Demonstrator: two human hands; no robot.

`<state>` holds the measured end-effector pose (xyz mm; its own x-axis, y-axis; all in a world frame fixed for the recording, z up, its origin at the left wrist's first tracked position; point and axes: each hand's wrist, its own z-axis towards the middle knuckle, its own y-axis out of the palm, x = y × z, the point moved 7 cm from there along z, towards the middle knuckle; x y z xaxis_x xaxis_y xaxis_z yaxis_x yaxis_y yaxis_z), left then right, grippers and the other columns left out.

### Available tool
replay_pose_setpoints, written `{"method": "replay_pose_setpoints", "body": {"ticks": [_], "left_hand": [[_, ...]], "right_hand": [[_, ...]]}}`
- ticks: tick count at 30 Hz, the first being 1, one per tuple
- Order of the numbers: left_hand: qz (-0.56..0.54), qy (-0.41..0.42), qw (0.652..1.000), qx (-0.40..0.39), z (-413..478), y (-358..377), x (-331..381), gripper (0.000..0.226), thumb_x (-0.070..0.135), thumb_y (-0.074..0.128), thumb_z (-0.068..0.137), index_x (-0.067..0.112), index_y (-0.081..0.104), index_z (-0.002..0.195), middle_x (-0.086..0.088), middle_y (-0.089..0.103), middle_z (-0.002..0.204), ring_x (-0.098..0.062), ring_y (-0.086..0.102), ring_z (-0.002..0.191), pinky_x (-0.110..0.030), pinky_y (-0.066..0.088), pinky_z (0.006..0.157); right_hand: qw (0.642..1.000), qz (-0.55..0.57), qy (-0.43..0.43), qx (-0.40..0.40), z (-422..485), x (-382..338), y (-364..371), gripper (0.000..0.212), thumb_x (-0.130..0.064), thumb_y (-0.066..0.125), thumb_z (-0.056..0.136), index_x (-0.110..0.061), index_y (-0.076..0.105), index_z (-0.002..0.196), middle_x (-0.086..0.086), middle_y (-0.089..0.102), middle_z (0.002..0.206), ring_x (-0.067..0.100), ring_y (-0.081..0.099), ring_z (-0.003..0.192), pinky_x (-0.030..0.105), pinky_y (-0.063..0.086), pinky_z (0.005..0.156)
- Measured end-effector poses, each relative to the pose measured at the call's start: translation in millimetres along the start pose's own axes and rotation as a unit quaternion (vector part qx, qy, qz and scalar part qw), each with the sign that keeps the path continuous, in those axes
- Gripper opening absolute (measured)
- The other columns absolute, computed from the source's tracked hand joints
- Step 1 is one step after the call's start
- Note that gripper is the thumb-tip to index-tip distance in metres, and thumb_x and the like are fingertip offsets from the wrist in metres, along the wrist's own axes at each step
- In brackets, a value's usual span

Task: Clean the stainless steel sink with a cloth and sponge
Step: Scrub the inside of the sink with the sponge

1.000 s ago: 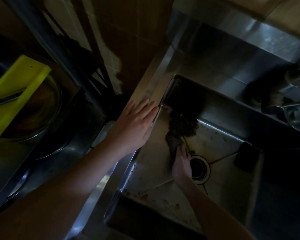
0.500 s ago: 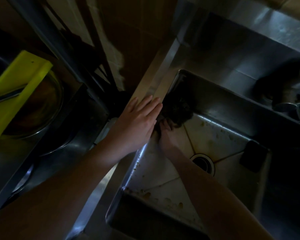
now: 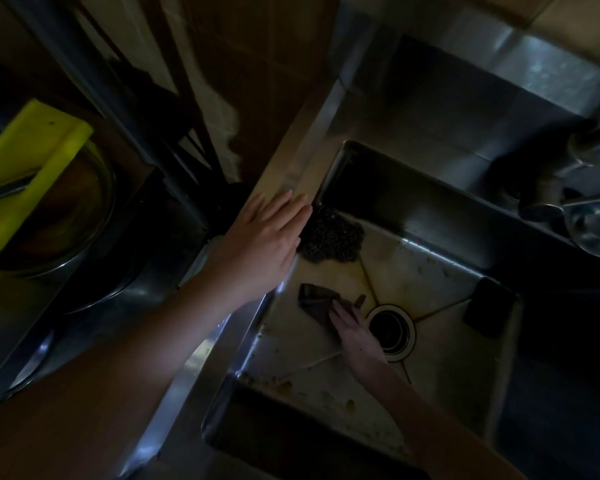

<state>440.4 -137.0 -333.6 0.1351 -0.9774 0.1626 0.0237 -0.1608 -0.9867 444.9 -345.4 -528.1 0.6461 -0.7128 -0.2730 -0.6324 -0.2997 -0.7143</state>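
The stainless steel sink (image 3: 440,271) fills the right half of the view, its floor stained with brown specks. My right hand (image 3: 357,336) lies flat inside it, pressing a dark cloth (image 3: 317,301) onto the sink floor just left of the round drain (image 3: 390,329). A dark scouring pad (image 3: 331,237) sits in the far left corner of the basin. A dark sponge (image 3: 487,308) leans against the right wall. My left hand (image 3: 264,244) rests with straight fingers on the sink's left rim.
A tap (image 3: 575,157) and a metal bowl (image 3: 593,223) stand at the back right. To the left, a yellow-green board (image 3: 25,171) lies over a round metal pan (image 3: 84,216). A dark rack (image 3: 146,109) rises behind.
My right hand has drawn the cloth back from the far left corner toward the drain. The scouring pad stays in the corner. My left hand has kept its place on the rim.
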Motion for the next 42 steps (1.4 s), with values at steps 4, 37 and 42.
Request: {"method": "replay_pose_setpoints", "body": {"ticks": [4,37,42], "left_hand": [[-0.001,0.002,1.0,0.01,0.0,-2.0,0.7,0.051,0.026,0.031,0.09,0.007,0.05,0.134,-0.007,0.048,0.142,-0.025,0.042,0.133,-0.045,0.032,0.107],[-0.008,-0.001,1.0,0.006,-0.1,0.3,-0.2,0.052,0.027,0.028,0.091,0.007,0.048,0.135,-0.008,0.046,0.143,-0.026,0.039,0.134,-0.046,0.028,0.109],[-0.002,0.002,1.0,0.009,-0.6,-1.1,0.2,0.051,0.026,0.031,0.09,0.007,0.05,0.134,-0.008,0.048,0.142,-0.027,0.042,0.132,-0.046,0.03,0.108]], "right_hand": [[0.998,-0.01,0.034,0.052,6.0,29.6,-17.4,0.068,0.005,0.04,0.091,-0.017,0.015,0.151,-0.004,0.002,0.16,0.029,0.006,0.146,0.037,0.029,0.113],[0.986,0.09,0.082,0.112,15.2,40.2,-26.8,0.06,0.003,0.031,0.092,-0.014,0.021,0.148,0.003,0.008,0.158,0.03,0.001,0.147,0.036,0.006,0.12],[0.995,0.066,0.039,0.06,-9.7,23.1,3.1,0.059,0.0,0.029,0.096,-0.01,0.01,0.15,0.003,0.0,0.158,0.028,-0.006,0.147,0.037,-0.002,0.121]]}}
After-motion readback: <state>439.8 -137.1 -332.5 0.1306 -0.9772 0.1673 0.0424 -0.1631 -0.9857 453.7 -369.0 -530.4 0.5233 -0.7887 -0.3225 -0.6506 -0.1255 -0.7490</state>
